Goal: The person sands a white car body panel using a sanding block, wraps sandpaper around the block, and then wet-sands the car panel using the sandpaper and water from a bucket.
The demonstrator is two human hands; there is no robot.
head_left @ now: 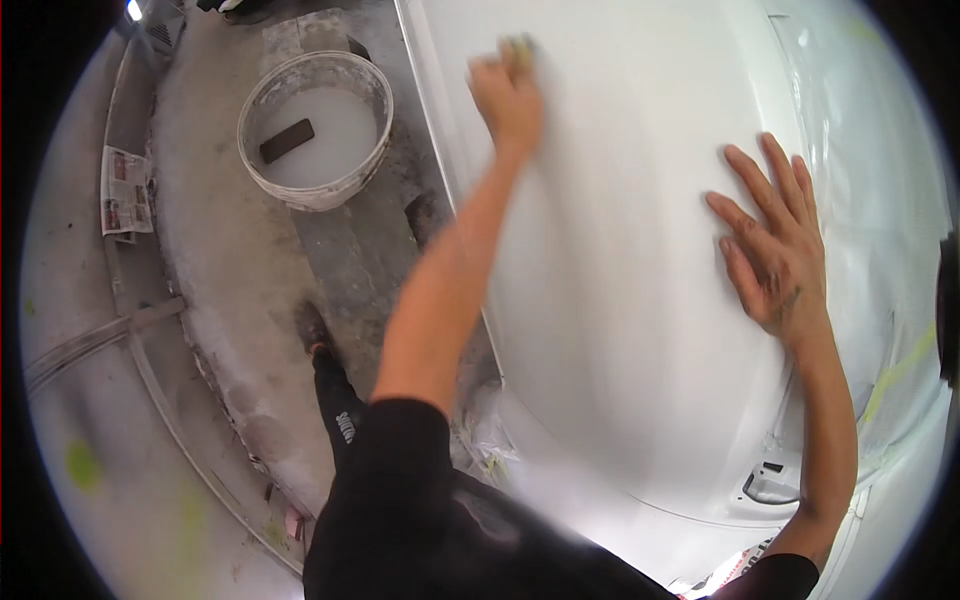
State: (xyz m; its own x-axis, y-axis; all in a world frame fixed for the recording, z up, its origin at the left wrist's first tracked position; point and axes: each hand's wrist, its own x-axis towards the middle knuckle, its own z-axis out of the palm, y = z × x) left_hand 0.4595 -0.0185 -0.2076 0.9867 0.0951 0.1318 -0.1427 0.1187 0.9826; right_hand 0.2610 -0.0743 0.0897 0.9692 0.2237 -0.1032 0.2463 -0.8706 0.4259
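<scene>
My left hand (507,100) is closed and blurred at the upper left part of a large smooth white panel (620,250). A small yellowish thing (520,48) shows at its fingers, too smeared to make out. On the right side of the same panel, my right hand (775,235) rests palm down with its fingers spread, holding nothing.
A round bucket (378,165) of cloudy liquid stands left of the panel, with a dark rectangular block (287,141) in it. Clear plastic sheeting (870,200) lies along the right. My foot (313,325) is on the stained floor. Newspaper (127,190) hangs at far left.
</scene>
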